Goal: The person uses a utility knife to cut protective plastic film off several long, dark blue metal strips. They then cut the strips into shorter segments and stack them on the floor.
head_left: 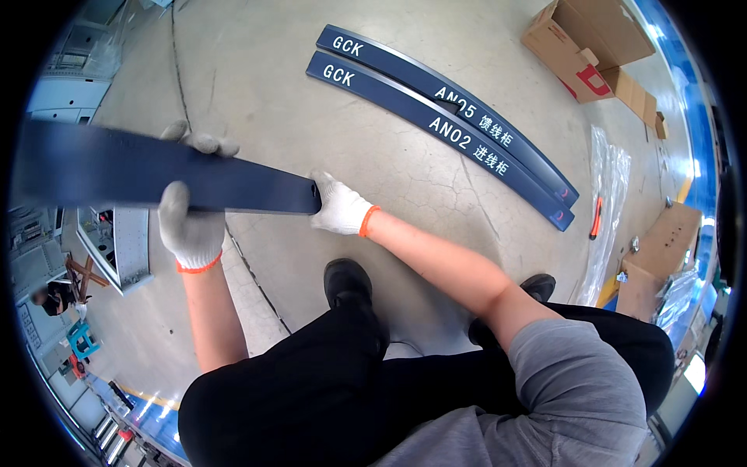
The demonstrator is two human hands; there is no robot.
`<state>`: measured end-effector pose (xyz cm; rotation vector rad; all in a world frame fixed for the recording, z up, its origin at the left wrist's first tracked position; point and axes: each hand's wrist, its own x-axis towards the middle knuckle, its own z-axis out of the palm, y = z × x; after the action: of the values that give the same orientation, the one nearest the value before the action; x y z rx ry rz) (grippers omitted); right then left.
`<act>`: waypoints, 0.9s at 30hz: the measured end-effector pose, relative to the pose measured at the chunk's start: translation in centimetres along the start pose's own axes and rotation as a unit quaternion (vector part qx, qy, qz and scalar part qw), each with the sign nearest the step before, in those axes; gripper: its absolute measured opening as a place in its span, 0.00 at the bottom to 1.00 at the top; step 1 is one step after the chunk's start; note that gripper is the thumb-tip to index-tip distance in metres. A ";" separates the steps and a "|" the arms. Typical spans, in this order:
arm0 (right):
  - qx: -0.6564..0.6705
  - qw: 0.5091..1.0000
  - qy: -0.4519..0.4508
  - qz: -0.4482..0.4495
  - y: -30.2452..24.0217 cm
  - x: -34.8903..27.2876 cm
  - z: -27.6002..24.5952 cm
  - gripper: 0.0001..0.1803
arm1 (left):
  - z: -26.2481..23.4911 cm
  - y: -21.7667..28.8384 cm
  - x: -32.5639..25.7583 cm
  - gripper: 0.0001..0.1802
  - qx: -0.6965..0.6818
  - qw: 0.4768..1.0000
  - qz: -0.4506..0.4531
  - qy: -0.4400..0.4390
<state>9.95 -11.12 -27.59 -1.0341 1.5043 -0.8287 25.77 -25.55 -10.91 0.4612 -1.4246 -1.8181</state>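
Observation:
A long dark blue panel strip (257, 180) is held up off the floor at the left, its far-left end running toward the picture's rim. My left hand (191, 214), in a white knit glove with an orange cuff, grips it across its width, thumb on the near edge and fingers over the far edge. My right hand (339, 205), gloved the same way, is closed at the strip's right end, beside a small dark hole; some of its fingers are hidden. Two similar dark blue strips with white lettering, a nearer one (389, 100) and a farther one (397, 64), lie side by side on the floor ahead.
An open cardboard box (562, 48) stands at the far right. Clear plastic wrap (609, 179) lies below it with a red-and-black tool (596, 218) on it. Flattened cardboard (661, 249) is at the right. Metal cabinets (128, 245), a teal stool (81, 340) and another person (53, 299) are at the left.

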 end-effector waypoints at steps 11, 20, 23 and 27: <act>0.035 0.996 -0.081 0.009 1.3 -3.0 -3.1 0.62 | 3.7 -0.2 3.6 0.34 -0.033 0.999 -0.008 0.023; 0.168 0.921 0.149 -0.318 -9.9 -4.3 -13.6 0.71 | 9.5 -2.2 4.9 0.32 0.213 0.974 -0.069 0.033; 0.044 0.914 0.244 -0.320 -18.0 -6.9 -14.6 0.51 | 14.4 -2.5 5.4 0.40 0.256 0.967 -0.011 -0.003; 0.110 0.921 0.265 -0.265 -22.8 -7.9 -16.2 0.39 | 16.3 -4.5 6.9 0.44 0.374 0.894 0.248 0.008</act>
<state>-1.63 -12.85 -1.03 -1.1136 1.5309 -1.7342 8.63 -19.68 -8.88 0.4242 -1.9919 -0.8198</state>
